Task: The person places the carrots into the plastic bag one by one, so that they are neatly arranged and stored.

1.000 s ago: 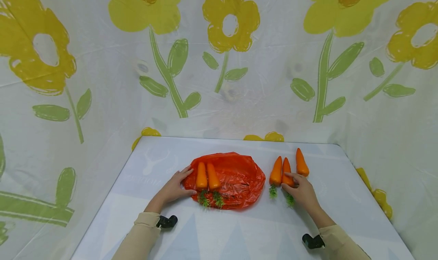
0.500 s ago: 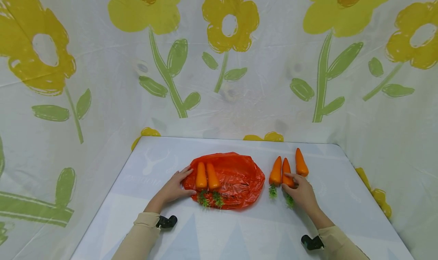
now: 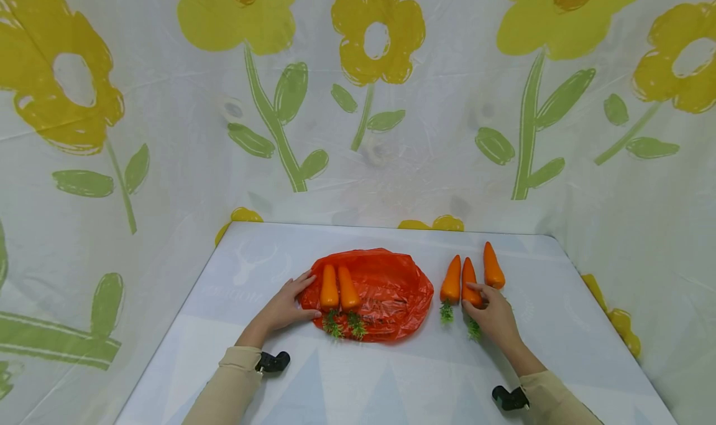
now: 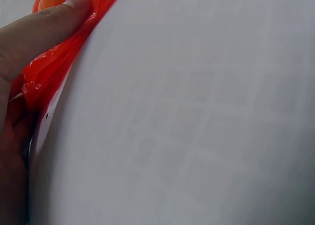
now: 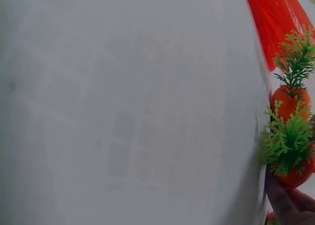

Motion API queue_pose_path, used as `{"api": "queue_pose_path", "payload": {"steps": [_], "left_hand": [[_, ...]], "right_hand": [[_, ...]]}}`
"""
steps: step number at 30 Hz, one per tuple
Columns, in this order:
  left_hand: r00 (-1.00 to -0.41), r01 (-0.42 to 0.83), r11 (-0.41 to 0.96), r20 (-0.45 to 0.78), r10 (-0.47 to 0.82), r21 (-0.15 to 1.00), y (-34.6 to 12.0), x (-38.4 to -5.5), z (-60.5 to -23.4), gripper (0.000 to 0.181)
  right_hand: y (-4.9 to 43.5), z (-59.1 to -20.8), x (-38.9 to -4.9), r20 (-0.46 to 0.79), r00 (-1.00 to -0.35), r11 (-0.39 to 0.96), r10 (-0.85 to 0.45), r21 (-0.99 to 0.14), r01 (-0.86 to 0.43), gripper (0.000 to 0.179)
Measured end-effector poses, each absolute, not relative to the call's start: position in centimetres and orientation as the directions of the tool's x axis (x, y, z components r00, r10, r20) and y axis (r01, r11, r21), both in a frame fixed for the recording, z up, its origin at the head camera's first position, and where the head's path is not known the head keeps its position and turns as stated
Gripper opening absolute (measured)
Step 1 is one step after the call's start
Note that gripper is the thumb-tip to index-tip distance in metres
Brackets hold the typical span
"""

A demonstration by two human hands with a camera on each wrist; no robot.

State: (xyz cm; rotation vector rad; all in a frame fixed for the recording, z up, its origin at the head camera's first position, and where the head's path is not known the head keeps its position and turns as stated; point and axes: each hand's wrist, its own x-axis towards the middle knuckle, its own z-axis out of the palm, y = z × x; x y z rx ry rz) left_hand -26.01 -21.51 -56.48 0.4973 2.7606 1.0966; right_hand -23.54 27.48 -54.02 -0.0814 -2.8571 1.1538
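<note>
A red plastic bag [image 3: 391, 301] is spread on the table, with two orange carrots [image 3: 329, 291] lying side by side on its left part, green tops toward me. My left hand [image 3: 286, 304] holds the bag's left edge; in the left wrist view the thumb [image 4: 54, 30] lies over the plastic and the fingers sit lower behind it. To the right of the bag, my right hand [image 3: 492, 313] grips the thick end of a carrot [image 3: 468, 273], thumb and fingers on either side. Its leafy top [image 5: 290, 141] shows in the right wrist view.
Another carrot [image 3: 450, 282] lies just left of the held one, and one more carrot [image 3: 494, 266] lies behind it to the right. The white table [image 3: 358, 388] meets a flower-printed curtain [image 3: 391, 176] at the back and sides.
</note>
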Motion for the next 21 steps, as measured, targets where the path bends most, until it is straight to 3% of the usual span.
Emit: {"api": "queue_pose_path", "payload": {"steps": [21], "left_hand": [[-0.939, 0.236, 0.685, -0.02, 0.343, 0.689, -21.53, -26.17, -56.6, 0.095]], "right_hand": [[27.64, -54.53, -23.42, 0.094, -0.993, 0.697, 0.065, -0.716, -0.022, 0.046]]}}
